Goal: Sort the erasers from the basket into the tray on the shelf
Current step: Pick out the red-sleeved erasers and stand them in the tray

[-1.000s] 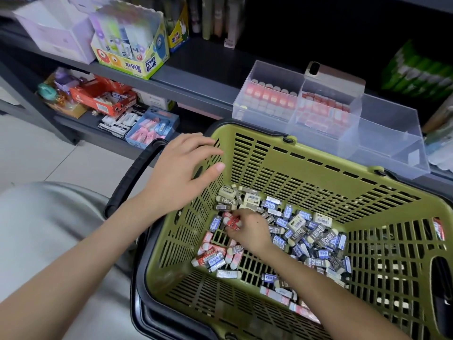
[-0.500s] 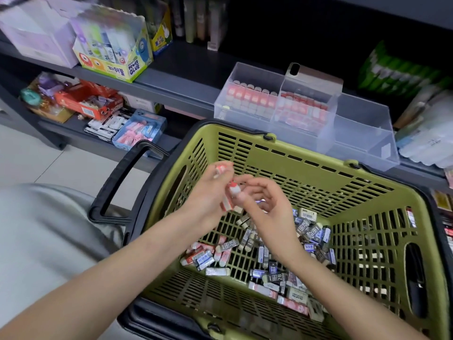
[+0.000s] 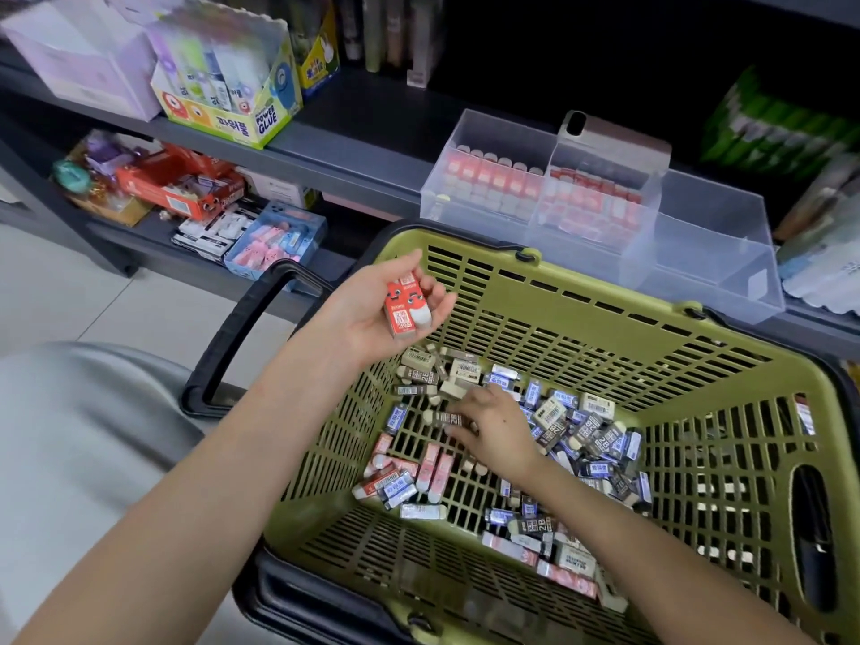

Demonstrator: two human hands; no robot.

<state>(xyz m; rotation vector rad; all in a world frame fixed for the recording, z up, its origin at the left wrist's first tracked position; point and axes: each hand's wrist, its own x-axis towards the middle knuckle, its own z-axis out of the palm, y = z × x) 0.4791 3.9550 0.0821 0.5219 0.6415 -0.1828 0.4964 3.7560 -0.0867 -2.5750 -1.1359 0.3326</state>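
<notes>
Two bare forearms are seen, each left uncovered as far as the lower edge of the picture. The left forearm point(image 3: 209, 481) is slender and smooth, and the right forearm point(image 3: 651, 551) is of like build. Each ends in a five-fingered grip. On the left grip point(image 3: 372, 314) the palm is shown, faintly creased. The nails are too small to be made out. On the back of the right grip point(image 3: 498, 430) a small dark spot is seen below the knuckles. A light grey garment point(image 3: 70, 435) is worn over the leg. Its cloth is plain and smooth, with soft folds, and it is blurred toward the picture's edge.
</notes>
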